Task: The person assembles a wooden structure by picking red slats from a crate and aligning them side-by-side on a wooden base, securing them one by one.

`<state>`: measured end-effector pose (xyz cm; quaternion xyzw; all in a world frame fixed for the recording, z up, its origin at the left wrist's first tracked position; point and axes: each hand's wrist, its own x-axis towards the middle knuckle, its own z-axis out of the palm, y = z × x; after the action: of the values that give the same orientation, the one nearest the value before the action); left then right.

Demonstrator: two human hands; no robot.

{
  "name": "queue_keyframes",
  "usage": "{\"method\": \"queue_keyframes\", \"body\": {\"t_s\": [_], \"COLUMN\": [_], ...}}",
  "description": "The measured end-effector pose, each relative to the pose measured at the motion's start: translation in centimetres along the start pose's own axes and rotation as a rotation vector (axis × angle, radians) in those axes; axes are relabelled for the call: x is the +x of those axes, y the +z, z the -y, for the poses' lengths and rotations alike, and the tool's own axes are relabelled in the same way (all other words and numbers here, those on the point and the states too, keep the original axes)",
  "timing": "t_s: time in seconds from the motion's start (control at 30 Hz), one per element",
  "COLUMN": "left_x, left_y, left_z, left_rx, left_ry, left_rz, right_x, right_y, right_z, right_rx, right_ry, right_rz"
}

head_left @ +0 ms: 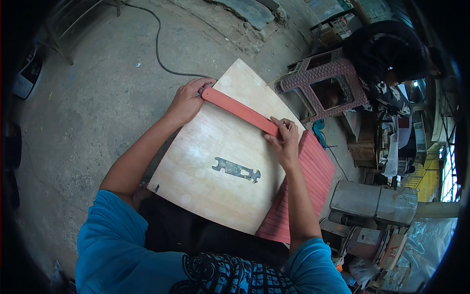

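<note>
While left fingers (198, 83) grip red strip (239, 110), right fingers (283, 126) pinch it.

Red strip (240, 111): one piece, long, narrow, straight, with a rounded left end. It extends over the far part of the pale board (196, 152), slanting from the board's left edge toward its right; contact with the board cannot be confirmed.

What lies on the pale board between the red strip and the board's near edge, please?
In the head view, a dark notched plate lies there, flat on the pale board, apart from the red strip.
</note>
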<state>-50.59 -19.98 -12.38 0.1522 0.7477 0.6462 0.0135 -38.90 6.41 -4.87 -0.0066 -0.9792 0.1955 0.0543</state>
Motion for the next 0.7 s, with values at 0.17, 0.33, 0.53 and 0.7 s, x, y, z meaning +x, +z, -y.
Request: {"method": "queue_keyframes", "body": {"t_s": [0.17,0.33,0.53,0.7], "left_x": [-0.1,-0.6,0.3,5.4], "left_y": [-0.1,0.3,1.3,2.4], "left_z": [0.6,0.0,-0.6,-1.6], "left_rx": [-0.047,-0.323,-0.443,-0.086], "left_ry": [-0.001,-0.125,-0.003,0.137], "left_rz": [0.089,0.026,0.023,-0.04], "right_x": [-0.2,0.6,2.3,5.8], "right_y": [1.1,-0.1,-0.4,0.1], "right_z": [-0.7,0.5,0.3,0.0], "right_rx": [-0.209,-0.063,0.028,-0.1], "right_ry": [-0.21,-0.072,0.05,-0.011], "right_rz": [0.033,0.218,0.255,0.027]}}
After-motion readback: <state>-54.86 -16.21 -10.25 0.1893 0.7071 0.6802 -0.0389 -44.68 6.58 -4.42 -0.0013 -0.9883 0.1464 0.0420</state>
